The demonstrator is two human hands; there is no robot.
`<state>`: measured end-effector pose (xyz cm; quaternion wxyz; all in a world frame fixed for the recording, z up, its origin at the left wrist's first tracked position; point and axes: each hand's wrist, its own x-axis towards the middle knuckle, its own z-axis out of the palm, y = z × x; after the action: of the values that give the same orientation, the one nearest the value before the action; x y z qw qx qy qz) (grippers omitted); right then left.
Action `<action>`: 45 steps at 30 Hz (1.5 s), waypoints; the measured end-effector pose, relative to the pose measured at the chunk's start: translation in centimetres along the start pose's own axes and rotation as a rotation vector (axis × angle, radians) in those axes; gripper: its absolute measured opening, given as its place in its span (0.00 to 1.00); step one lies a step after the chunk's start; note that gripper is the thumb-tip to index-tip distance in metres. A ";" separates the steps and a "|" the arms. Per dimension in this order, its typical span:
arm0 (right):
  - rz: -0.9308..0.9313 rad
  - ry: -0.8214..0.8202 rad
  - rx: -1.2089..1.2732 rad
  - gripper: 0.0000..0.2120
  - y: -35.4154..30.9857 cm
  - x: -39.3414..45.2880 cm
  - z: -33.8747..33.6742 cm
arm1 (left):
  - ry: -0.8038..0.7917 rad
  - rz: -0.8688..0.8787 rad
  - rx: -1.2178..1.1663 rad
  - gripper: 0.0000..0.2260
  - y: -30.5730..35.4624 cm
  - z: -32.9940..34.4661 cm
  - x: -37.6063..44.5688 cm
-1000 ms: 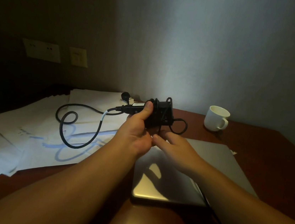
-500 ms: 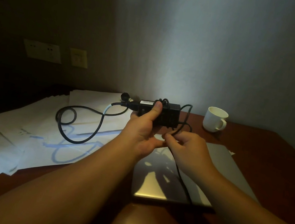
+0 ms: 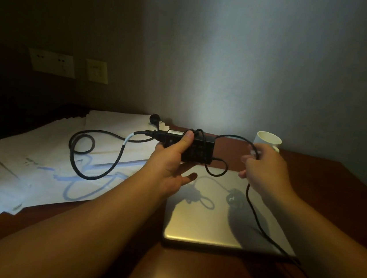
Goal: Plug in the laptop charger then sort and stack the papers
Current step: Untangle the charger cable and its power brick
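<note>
Dim desk point(image 3: 346, 182): L hand point(image 3: 170, 162) round charger brick point(image 3: 190, 147), lifted.

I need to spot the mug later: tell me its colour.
The mug is white, seen in the head view, behind the right hand.

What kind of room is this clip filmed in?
Probably a dim hotel room or home office desk: a wooden desk set against the wall, wall sockets above it, with a closed laptop, loose papers and a white mug.
</note>
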<state>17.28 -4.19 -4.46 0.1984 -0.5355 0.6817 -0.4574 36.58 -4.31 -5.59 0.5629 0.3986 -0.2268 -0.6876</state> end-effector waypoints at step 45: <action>-0.014 -0.102 0.407 0.13 -5.9 -2.5 1.0 | -0.114 0.095 -0.131 0.26 -0.2 0.2 -0.1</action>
<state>22.12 -2.37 -0.58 0.3337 -0.5116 0.5606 -0.5592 36.32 -4.21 -5.67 0.6060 0.3101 -0.2316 -0.6950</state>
